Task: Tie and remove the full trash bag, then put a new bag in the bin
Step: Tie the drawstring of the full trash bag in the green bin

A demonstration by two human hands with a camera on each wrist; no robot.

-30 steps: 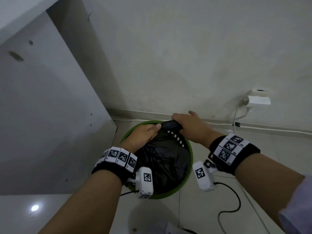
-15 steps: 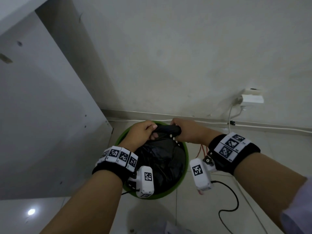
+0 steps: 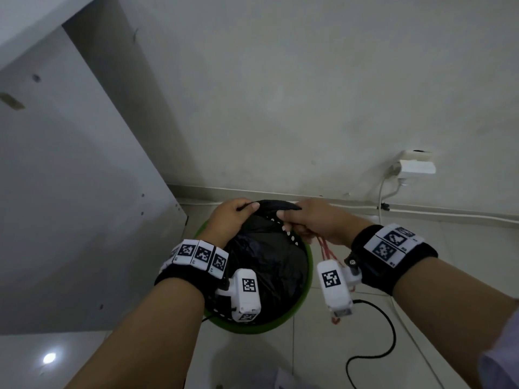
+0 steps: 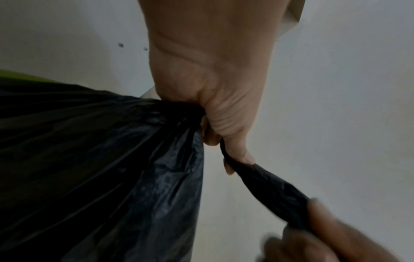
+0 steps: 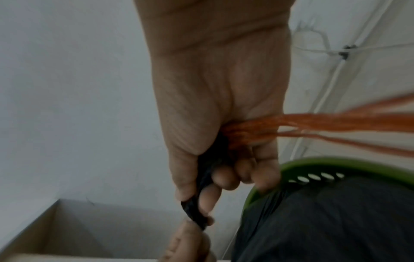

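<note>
A full black trash bag [image 3: 266, 265] sits in a round green bin [image 3: 307, 265] on the floor by the wall. My left hand [image 3: 233, 217] grips the gathered top of the bag [image 4: 156, 113] at the far left of the bin. My right hand [image 3: 311, 217] grips the other end of the twisted bag neck [image 5: 197, 211] and also holds orange string [image 5: 313, 122], which hangs down from the palm [image 3: 325, 248]. The twisted black neck [image 4: 275, 193] runs taut between both hands above the bin's far rim.
A white cabinet panel [image 3: 84, 192] stands close on the left. The wall behind carries a white plug adapter [image 3: 415, 167] with a white cable along the skirting. A black cable [image 3: 376, 343] loops on the tiled floor right of the bin.
Both hands have lifted and pulled apart, stretching the bag's gathered top into a taut twisted neck. Orange string now shows hanging from my right hand.
</note>
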